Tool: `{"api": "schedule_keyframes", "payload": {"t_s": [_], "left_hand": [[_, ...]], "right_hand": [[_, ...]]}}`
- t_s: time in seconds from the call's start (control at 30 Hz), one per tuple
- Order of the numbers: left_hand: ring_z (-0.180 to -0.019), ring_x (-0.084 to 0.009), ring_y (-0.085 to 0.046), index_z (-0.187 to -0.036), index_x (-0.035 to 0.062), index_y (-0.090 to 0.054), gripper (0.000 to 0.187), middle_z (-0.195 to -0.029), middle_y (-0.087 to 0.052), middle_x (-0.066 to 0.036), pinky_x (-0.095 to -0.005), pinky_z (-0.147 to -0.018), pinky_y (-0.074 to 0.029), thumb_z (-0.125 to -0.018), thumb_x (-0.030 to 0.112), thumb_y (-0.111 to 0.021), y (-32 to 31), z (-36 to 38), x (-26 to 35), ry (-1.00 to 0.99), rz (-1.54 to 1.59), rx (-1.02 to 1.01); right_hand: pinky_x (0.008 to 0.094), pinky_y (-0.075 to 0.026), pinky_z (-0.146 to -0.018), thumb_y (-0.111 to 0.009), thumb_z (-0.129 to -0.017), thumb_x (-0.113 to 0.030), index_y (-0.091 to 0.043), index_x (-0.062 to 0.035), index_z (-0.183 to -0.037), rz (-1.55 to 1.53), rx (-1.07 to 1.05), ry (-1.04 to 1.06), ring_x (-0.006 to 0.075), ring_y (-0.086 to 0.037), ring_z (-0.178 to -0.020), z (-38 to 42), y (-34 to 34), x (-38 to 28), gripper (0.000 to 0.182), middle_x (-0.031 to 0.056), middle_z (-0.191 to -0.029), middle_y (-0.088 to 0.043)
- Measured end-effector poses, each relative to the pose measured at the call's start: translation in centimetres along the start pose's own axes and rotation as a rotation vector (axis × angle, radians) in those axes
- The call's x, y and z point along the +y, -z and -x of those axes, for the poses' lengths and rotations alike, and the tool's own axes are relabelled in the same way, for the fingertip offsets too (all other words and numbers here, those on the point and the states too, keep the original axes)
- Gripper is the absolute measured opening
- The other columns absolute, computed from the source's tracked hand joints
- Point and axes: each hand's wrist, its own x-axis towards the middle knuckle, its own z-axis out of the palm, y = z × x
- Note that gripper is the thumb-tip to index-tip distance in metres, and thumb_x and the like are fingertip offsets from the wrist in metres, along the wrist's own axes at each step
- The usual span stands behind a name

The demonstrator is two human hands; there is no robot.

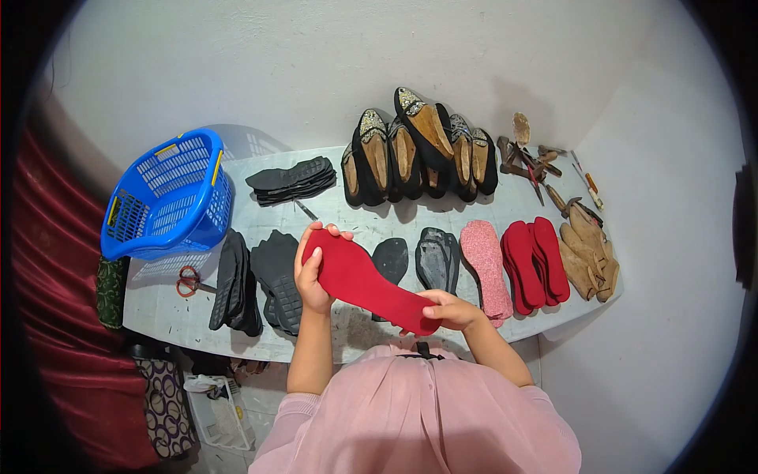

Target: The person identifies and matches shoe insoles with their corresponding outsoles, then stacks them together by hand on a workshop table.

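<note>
I can read no lettering, brand, number or sign: none on the red insole I hold, none on the blue basket, none on the black soles or the shoes right of that basket.

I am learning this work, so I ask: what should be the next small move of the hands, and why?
Probably lower the red insole toward the dark shoe sole just beyond it, to compare outlines. The left hand grips the insole's wider end, the right hand its narrower end, and that sole shows partly hidden behind it.
</note>
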Motion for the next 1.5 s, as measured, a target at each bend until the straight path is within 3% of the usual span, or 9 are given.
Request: {"api": "schedule_keyframes", "payload": {"t_s": [0.23,0.4,0.53,0.77,0.8,0.97,1.2,1.4,1.5], "left_hand": [[-0.106,-0.0306,-0.054,-0.130,-0.0033,-0.035,0.046,-0.117,-0.050,-0.019,-0.0400,-0.091,-0.045,-0.088,0.010,-0.048,0.5,0.1,0.0,0.180,-0.254,-0.008],[-0.092,-0.0200,-0.063,-0.108,-0.0034,-0.061,0.030,-0.099,-0.066,-0.013,-0.0284,-0.081,-0.047,-0.080,0.005,-0.065,5.9,1.3,-0.2,0.362,-0.762,-0.043],[-0.088,-0.0221,-0.066,-0.092,0.0009,-0.066,0.021,-0.093,-0.067,-0.014,-0.0295,-0.078,-0.050,-0.072,-0.005,-0.062,7.2,3.7,-0.6,0.214,-1.374,-0.190],[-0.102,-0.0293,-0.062,-0.078,-0.0005,-0.059,0.027,-0.093,-0.067,-0.014,-0.0350,-0.085,-0.050,-0.062,-0.020,-0.051,6.2,4.9,-0.9,-0.271,-1.284,-0.147],[-0.102,-0.0296,-0.061,-0.077,-0.0006,-0.058,0.027,-0.093,-0.067,-0.014,-0.0351,-0.085,-0.050,-0.061,-0.021,-0.050,6.1,4.8,-0.7,-0.313,-1.263,-0.160],[-0.103,-0.0301,-0.061,-0.076,-0.0006,-0.053,0.027,-0.095,-0.067,-0.013,-0.0350,-0.085,-0.050,-0.062,-0.022,-0.049,5.3,3.8,-0.3,-0.407,-1.246,-0.184],[-0.107,-0.0309,-0.057,-0.086,-0.0002,-0.058,0.031,-0.098,-0.063,-0.015,-0.0371,-0.093,-0.043,-0.057,-0.009,-0.050,3.1,2.9,1.3,0.006,-1.315,-0.399],[-0.093,-0.0333,-0.060,-0.091,0.0019,-0.060,0.019,-0.096,-0.062,-0.016,-0.0385,-0.080,-0.047,-0.074,0.010,-0.057,-0.4,1.8,0.8,-0.136,-1.405,-0.313],[-0.078,-0.0366,-0.062,-0.085,0.0020,-0.063,0.024,-0.085,-0.063,-0.020,-0.0417,-0.068,-0.048,-0.085,0.024,-0.053,-0.3,1.6,-2.1,0.125,-1.699,-0.157]], "right_hand": [[0.0241,-0.047,-0.069,-0.065,-0.083,-0.017,-0.060,0.0025,-0.106,0.303,0.242,0.052,0.0114,-0.059,-0.075,0.0,0.7,1.3,0.031,0.0047,-0.087,-0.064],[0.0267,-0.046,-0.070,-0.065,-0.080,-0.013,-0.062,-0.0026,-0.105,0.796,0.478,-0.178,0.0121,-0.060,-0.080,0.4,2.6,1.4,0.027,0.0081,-0.091,-0.064],[0.0428,-0.045,-0.077,-0.060,-0.068,-0.003,-0.058,-0.0027,-0.105,1.373,0.625,0.345,0.0389,-0.056,-0.093,0.3,5.4,5.2,0.037,0.0193,-0.105,-0.059],[0.0406,-0.045,-0.078,-0.066,-0.062,-0.011,-0.043,-0.0041,-0.112,1.227,0.566,-0.090,0.0369,-0.057,-0.091,-1.6,1.4,2.8,0.055,0.0210,-0.098,-0.057],[0.0413,-0.044,-0.076,-0.068,-0.069,-0.025,-0.045,-0.0048,-0.112,1.100,0.574,0.084,0.0371,-0.057,-0.089,-1.9,1.7,3.2,0.053,0.0185,-0.093,-0.059],[0.0449,-0.043,-0.069,-0.043,-0.089,-0.044,-0.054,-0.0014,-0.092,1.094,0.701,0.143,0.0399,-0.057,-0.082,-3.0,2.6,3.8,0.044,0.0217,-0.080,-0.060],[0.0499,-0.041,-0.052,-0.031,-0.096,-0.037,-0.058,-0.0037,-0.060,1.440,1.017,0.120,0.0407,-0.056,-0.058,-3.0,3.4,5.0,0.056,0.0201,-0.059,-0.057],[0.0458,-0.042,-0.049,-0.035,-0.095,-0.031,-0.059,-0.0058,-0.060,1.577,0.992,0.156,0.0358,-0.057,-0.054,-3.2,3.1,4.4,0.049,0.0171,-0.059,-0.058],[0.0441,-0.042,-0.047,-0.038,-0.094,-0.030,-0.059,-0.0069,-0.060,1.556,0.974,0.347,0.0339,-0.056,-0.050,-4.1,2.2,4.0,0.046,0.0156,-0.055,-0.057]]}}
